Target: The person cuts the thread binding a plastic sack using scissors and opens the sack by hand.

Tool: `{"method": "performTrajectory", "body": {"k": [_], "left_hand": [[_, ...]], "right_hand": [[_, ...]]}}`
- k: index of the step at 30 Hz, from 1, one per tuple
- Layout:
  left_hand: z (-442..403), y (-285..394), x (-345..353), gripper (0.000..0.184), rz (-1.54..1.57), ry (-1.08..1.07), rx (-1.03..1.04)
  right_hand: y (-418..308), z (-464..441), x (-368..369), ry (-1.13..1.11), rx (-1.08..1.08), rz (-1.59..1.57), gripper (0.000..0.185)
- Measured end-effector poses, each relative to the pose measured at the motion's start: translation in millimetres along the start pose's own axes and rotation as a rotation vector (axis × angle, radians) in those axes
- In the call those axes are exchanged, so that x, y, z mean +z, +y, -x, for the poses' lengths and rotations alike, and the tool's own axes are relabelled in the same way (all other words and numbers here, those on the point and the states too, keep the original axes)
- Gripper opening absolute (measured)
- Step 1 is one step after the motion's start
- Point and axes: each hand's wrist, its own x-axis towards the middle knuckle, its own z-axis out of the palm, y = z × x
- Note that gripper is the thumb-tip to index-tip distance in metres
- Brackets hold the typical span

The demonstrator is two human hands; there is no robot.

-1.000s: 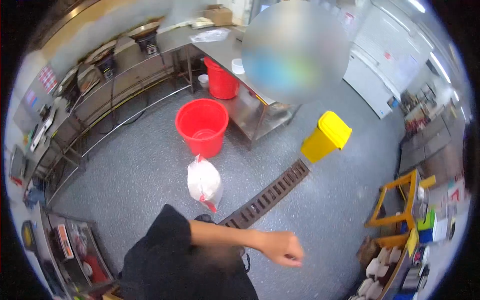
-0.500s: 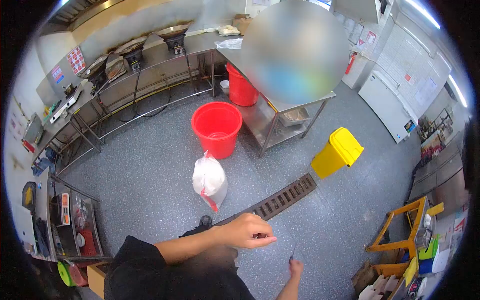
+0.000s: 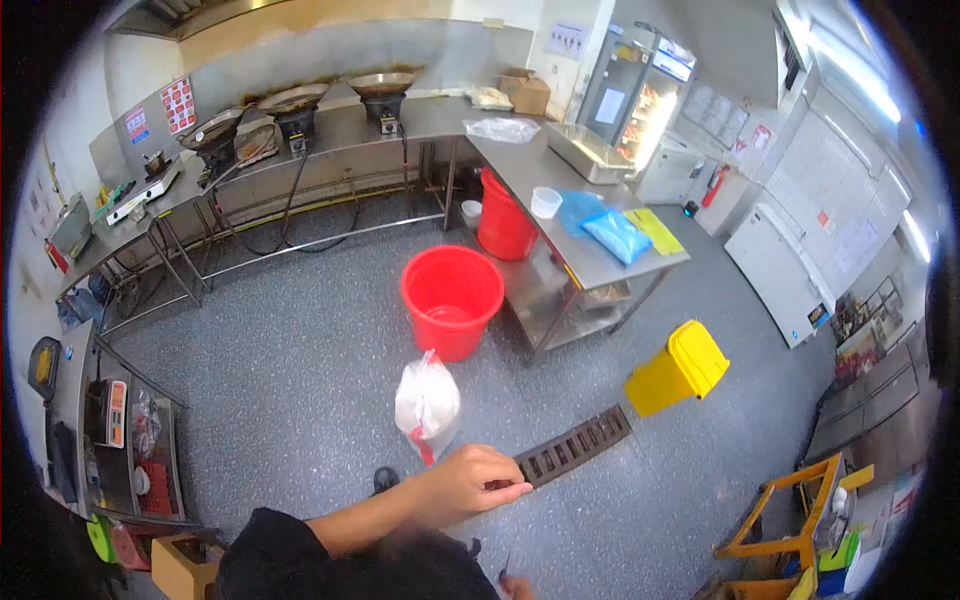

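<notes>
My left hand (image 3: 478, 484) is held out in front of my body, its fingers curled closed; whatever may be inside them is hidden. Low at the bottom edge, my right hand (image 3: 518, 588) is partly cut off, closed around a thin, dark-handled knife (image 3: 504, 570) that shows only faintly. Just beyond my left hand, a tied white sack (image 3: 427, 400) with a red strip stands on the floor. Behind the sack is a large red tub (image 3: 453, 335), open at the top.
A steel table (image 3: 510, 160) carries a white cup (image 3: 546, 202), a blue bag (image 3: 616, 236) and a metal tray (image 3: 590, 155). Another red tub (image 3: 505, 220) sits by it. A yellow bin (image 3: 677, 370) stands beyond the floor drain (image 3: 575, 447). Woks (image 3: 292, 105) line the back counter.
The view has tilted up, so the room sits lower and the tabletop items and lit fridge show. My right hand has dropped lower and left in view; my left hand stays closed.
</notes>
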Motion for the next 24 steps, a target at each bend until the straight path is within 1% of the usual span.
{"method": "performTrajectory", "body": {"k": [2, 5, 7, 10, 13, 16, 17, 18, 19, 21, 24], "left_hand": [[8, -15, -36, 0.012, -0.040, 0.051, -0.016], [24, -40, -89, 0.011, -0.052, 0.161, -0.050], [34, -52, -125, 0.010, -0.033, 0.231, -0.091], [59, -81, -171, 0.010, -0.069, 0.257, -0.146], [83, -113, -200, 0.017, -0.081, 0.321, -0.195], [100, -140, -223, 0.018, -0.075, 0.308, -0.275], [100, -148, -228, 0.017, -0.088, 0.341, -0.233], [99, -151, -234, 0.017, -0.093, 0.335, -0.241], [97, -154, -240, 0.016, -0.101, 0.329, -0.246], [89, -161, -249, 0.013, -0.124, 0.314, -0.265], [73, -170, -254, 0.007, -0.176, 0.312, -0.305]], "right_hand": [[-21, 18, 17, -0.070, 0.006, 0.024, 0.034], [-57, 29, 18, -0.110, 0.025, 0.045, 0.030], [-73, 29, 13, -0.113, 0.035, 0.045, 0.028], [-96, 20, -8, -0.094, 0.036, 0.016, 0.024], [-120, -6, -45, -0.023, -0.016, -0.103, 0.021], [-167, -43, -93, 0.125, -0.115, -0.359, 0.018], [-214, -38, -112, 0.274, -0.167, -0.334, 0.019], [-261, -26, -132, 0.296, -0.218, -0.327, 0.020], [-286, -21, -147, 0.318, -0.272, -0.323, 0.022], [-291, -57, -162, 0.327, -0.358, -0.254, 0.033], [-303, -79, -168, 0.308, -0.269, -0.188, 0.035]]}}
